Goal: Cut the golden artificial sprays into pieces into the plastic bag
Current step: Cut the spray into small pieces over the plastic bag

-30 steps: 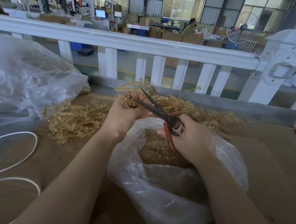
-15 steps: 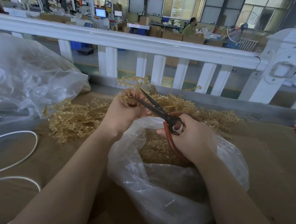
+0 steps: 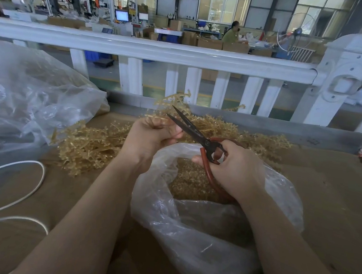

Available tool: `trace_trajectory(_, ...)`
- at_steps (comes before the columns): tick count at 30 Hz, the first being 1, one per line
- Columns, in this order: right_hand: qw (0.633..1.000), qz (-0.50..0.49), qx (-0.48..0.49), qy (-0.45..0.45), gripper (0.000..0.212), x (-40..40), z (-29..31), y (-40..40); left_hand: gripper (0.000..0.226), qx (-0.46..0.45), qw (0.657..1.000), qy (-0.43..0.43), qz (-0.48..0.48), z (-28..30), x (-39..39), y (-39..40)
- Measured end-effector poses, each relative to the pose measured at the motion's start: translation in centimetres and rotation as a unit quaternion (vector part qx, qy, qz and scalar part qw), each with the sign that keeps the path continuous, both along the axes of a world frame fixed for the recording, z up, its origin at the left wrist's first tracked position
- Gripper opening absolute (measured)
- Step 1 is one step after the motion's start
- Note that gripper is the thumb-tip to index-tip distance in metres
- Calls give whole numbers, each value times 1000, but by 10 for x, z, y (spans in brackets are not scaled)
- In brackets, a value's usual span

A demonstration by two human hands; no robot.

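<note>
The left hand (image 3: 151,138), at the centre of the frame, has its fingers curled round a golden spray (image 3: 169,106), which stands up and away toward the upper middle. The right hand (image 3: 235,167) has its fingers clenched through the red handles of the scissors (image 3: 190,126), blades parted and pointing to the upper left. Both hover above the plastic bag (image 3: 200,223) at lower centre, already holding cut bits. More sprays (image 3: 89,147) lie on the worktop (image 3: 336,197) to the left. Best, I'd say, to snip close above the bag's mouth, so pieces drop in, fingertips clear.
</note>
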State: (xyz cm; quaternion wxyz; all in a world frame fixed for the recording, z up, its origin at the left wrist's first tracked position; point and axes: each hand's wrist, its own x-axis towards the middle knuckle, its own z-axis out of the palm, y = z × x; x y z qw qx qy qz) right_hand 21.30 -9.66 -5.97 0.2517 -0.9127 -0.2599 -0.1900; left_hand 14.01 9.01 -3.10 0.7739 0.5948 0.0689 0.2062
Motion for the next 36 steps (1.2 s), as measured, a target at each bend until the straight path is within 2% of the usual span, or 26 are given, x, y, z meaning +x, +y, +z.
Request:
trace_trajectory(4,1000,-6,-9,0,82,1,0,0,16,-8,1000,5,-4,0,0,2)
trace_trajectory(8,999,-15,-27,-21,67,2,-1,0,26,14,1000,6,13,-1,2,1)
trace_trajectory(11,999,-20,-32,-36,63,3,-2,0,38,74,997,11,19,-1,2,1)
trace_trajectory(15,998,-24,-41,-35,58,5,-2,-2,33,157,987,17,38,-1,2,-3)
trace_trajectory(20,998,-29,-46,-44,50,5,-1,-2,32,156,986,19,52,1,1,-5)
trace_trajectory(29,998,-19,-41,-41,58,4,-1,-4,29,140,990,7,36,-1,2,-4)
trace_trajectory(32,999,-7,-30,-39,55,4,-2,-4,37,128,991,3,23,-3,1,-2)
trace_trajectory(36,999,4,-15,-33,67,3,-1,-5,27,136,990,8,25,-4,2,1)
